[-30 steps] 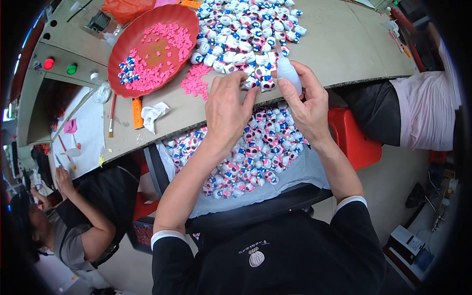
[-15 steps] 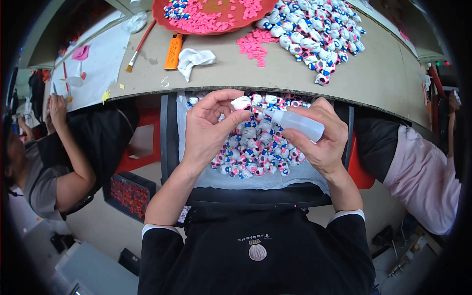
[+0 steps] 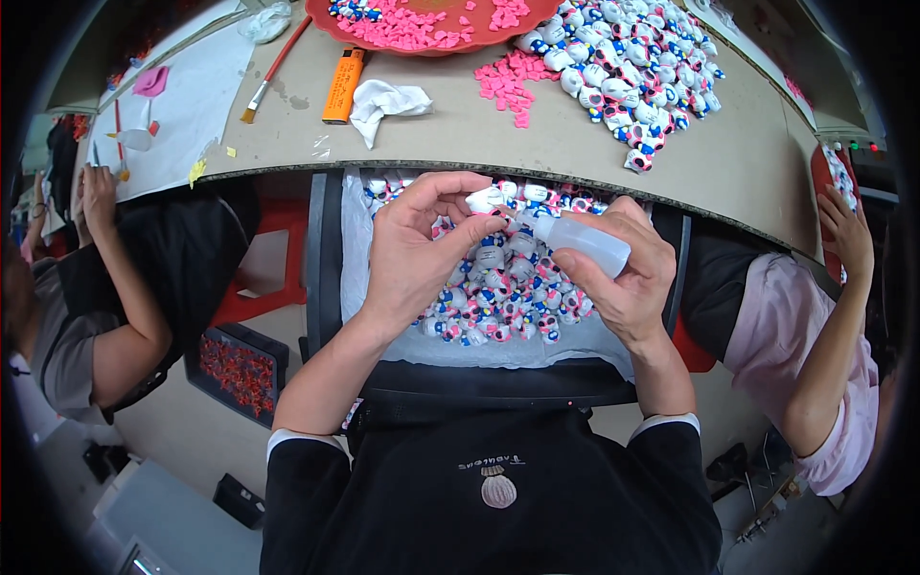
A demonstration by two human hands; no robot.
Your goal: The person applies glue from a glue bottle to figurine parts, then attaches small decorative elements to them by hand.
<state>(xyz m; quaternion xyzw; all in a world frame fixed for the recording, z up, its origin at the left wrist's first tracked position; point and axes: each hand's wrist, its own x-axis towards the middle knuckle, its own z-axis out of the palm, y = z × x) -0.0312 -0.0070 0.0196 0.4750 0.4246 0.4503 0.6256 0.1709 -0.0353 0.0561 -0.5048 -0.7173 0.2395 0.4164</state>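
Observation:
Between the thumb and fingers of my left hand is a small white figurine with pink and dark parts. My right hand grips a translucent squeeze bottle. The bottle lies tilted, its thin nozzle pointing left at the figurine; whether the tip touches it I cannot tell. Both hands hover over a dark tray lined with whitish sheeting. Many painted figurines in white, pink and blue fill the tray below my hands.
Across the table lie a red dish of pink pieces, loose pink pieces, a figurine heap, an orange box, a crumpled white cloth and a brush. Co-workers sit on both sides. A bin stands at lower left.
My view has shifted slightly. Both my hands keep their grips, with the nozzle still at the figurine. The co-worker at right has raised an arm toward the table's edge.

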